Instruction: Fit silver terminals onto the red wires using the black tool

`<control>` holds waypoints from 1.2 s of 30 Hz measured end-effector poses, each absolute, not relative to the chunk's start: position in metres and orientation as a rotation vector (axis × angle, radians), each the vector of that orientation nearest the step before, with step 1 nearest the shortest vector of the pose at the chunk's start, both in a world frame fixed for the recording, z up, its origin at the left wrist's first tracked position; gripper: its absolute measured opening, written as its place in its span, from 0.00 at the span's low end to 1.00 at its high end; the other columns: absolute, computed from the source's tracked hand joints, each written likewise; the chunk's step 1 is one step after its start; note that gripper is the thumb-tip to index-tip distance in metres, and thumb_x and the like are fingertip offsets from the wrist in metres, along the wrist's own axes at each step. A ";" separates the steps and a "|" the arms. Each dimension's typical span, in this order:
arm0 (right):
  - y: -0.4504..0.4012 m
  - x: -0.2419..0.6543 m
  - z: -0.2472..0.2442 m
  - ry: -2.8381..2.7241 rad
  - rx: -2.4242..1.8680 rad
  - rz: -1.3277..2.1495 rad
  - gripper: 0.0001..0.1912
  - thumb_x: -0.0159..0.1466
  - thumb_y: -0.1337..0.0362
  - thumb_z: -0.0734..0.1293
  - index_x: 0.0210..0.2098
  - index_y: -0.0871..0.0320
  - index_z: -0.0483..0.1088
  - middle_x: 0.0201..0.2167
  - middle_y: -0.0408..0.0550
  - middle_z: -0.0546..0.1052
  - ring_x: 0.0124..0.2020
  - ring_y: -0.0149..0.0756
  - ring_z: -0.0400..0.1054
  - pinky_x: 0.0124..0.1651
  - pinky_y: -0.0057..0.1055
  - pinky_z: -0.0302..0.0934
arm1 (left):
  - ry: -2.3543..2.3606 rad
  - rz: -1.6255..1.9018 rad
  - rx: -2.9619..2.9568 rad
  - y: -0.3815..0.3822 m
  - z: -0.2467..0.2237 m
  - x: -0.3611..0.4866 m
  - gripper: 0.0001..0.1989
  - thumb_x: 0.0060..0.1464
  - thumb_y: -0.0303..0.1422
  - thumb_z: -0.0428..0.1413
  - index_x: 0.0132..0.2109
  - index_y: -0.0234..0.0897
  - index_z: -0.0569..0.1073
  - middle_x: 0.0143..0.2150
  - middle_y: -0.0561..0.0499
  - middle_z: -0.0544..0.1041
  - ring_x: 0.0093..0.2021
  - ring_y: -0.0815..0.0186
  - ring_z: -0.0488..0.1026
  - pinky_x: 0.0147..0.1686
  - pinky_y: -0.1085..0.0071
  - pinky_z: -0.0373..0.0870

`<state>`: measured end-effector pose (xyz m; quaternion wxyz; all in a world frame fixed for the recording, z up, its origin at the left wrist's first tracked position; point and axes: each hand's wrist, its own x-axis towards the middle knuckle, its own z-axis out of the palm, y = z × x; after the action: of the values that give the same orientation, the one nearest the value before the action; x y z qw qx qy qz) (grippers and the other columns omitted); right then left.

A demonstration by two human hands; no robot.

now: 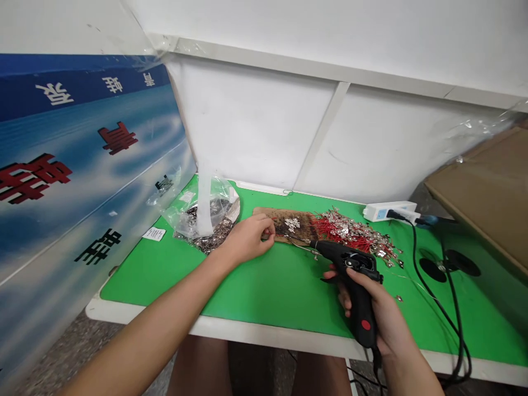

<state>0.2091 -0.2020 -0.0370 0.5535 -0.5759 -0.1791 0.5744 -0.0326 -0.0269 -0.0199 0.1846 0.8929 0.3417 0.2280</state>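
Observation:
My right hand (381,313) grips a black glue gun (350,269) with a red switch, its nozzle pointing left at a brown board (284,220) on the green mat (264,286). My left hand (249,237) rests at the board's left end, fingers curled on something small that I cannot make out. A few small silver metal pieces (292,223) lie on the board. A pile of red wires with silver terminals (358,234) spreads right of the board.
A clear plastic bag of metal parts (206,217) lies at the left. A white power strip (388,210) and black cables (445,297) sit at the right, beside a cardboard box (487,192). A blue printed panel (74,165) leans along the left. White wall behind.

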 end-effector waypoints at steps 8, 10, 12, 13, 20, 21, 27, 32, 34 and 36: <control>-0.211 0.215 -0.037 -0.214 -1.014 1.237 0.21 0.55 0.56 0.73 0.43 0.65 0.79 0.36 0.53 0.75 0.20 0.26 0.51 0.17 0.26 0.53 | 0.964 0.657 2.503 -0.028 -0.021 -0.034 0.04 0.55 0.29 0.54 0.37 0.36 0.73 0.37 0.50 0.72 0.36 0.67 0.68 0.33 0.71 0.63; -0.211 0.216 -0.036 -0.168 -0.984 1.241 0.20 0.56 0.56 0.72 0.42 0.65 0.78 0.32 0.52 0.72 0.20 0.26 0.50 0.17 0.26 0.52 | 0.960 0.662 2.498 -0.028 -0.021 -0.034 0.04 0.54 0.29 0.54 0.36 0.36 0.73 0.37 0.50 0.72 0.36 0.67 0.68 0.34 0.71 0.64; -0.212 0.216 -0.036 -0.147 -0.968 1.256 0.20 0.57 0.55 0.71 0.42 0.65 0.78 0.26 0.50 0.67 0.20 0.27 0.49 0.17 0.25 0.51 | 0.954 0.660 2.493 -0.029 -0.020 -0.033 0.04 0.54 0.29 0.54 0.36 0.36 0.73 0.37 0.49 0.72 0.36 0.67 0.68 0.35 0.71 0.64; -0.212 0.216 -0.036 -0.144 -0.962 1.266 0.20 0.58 0.55 0.71 0.42 0.65 0.78 0.24 0.48 0.65 0.20 0.27 0.48 0.17 0.25 0.50 | 0.952 0.657 2.492 -0.029 -0.021 -0.033 0.04 0.55 0.29 0.53 0.36 0.36 0.73 0.37 0.49 0.72 0.36 0.67 0.68 0.35 0.71 0.64; -0.211 0.217 -0.040 -0.171 -0.896 1.246 0.19 0.60 0.55 0.70 0.44 0.64 0.77 0.21 0.45 0.59 0.21 0.29 0.48 0.19 0.25 0.51 | 0.947 0.680 2.465 -0.028 -0.022 -0.034 0.04 0.55 0.30 0.53 0.36 0.36 0.72 0.37 0.49 0.72 0.36 0.66 0.68 0.34 0.71 0.63; -0.211 0.218 -0.041 -0.186 -0.883 1.261 0.19 0.61 0.55 0.70 0.44 0.63 0.77 0.21 0.45 0.59 0.21 0.29 0.49 0.19 0.25 0.50 | 0.951 0.680 2.462 -0.028 -0.023 -0.034 0.04 0.55 0.30 0.53 0.36 0.36 0.72 0.37 0.49 0.72 0.36 0.66 0.68 0.34 0.71 0.63; -0.210 0.220 -0.046 -0.238 -0.819 1.279 0.19 0.62 0.54 0.68 0.42 0.65 0.77 0.21 0.44 0.58 0.21 0.28 0.50 0.20 0.25 0.51 | 0.966 0.697 2.459 -0.028 -0.026 -0.035 0.04 0.54 0.30 0.53 0.36 0.36 0.73 0.36 0.49 0.72 0.35 0.67 0.68 0.34 0.71 0.62; -0.210 0.219 -0.046 -0.265 -0.803 1.288 0.20 0.62 0.53 0.68 0.42 0.65 0.78 0.20 0.44 0.59 0.21 0.28 0.50 0.20 0.25 0.51 | 0.979 0.713 2.448 -0.029 -0.027 -0.035 0.05 0.54 0.30 0.53 0.37 0.36 0.74 0.35 0.49 0.73 0.35 0.66 0.69 0.34 0.71 0.61; -0.211 0.220 -0.046 -0.264 -0.794 1.286 0.19 0.61 0.54 0.69 0.42 0.65 0.78 0.20 0.45 0.60 0.21 0.28 0.50 0.20 0.25 0.51 | 0.980 0.728 2.428 -0.031 -0.027 -0.035 0.06 0.54 0.30 0.53 0.36 0.35 0.74 0.34 0.49 0.73 0.35 0.66 0.69 0.34 0.71 0.62; -0.211 0.220 -0.047 -0.257 -0.775 1.282 0.19 0.61 0.54 0.71 0.42 0.66 0.78 0.20 0.44 0.59 0.21 0.28 0.50 0.21 0.25 0.52 | 0.984 0.738 2.398 -0.032 -0.026 -0.035 0.05 0.54 0.30 0.54 0.36 0.35 0.75 0.33 0.49 0.73 0.34 0.67 0.69 0.33 0.72 0.62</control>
<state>0.2202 -0.2107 -0.0469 0.7249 -0.3511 -0.1165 0.5811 -0.0355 -0.0321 -0.0259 0.2213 0.8678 0.3561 0.2669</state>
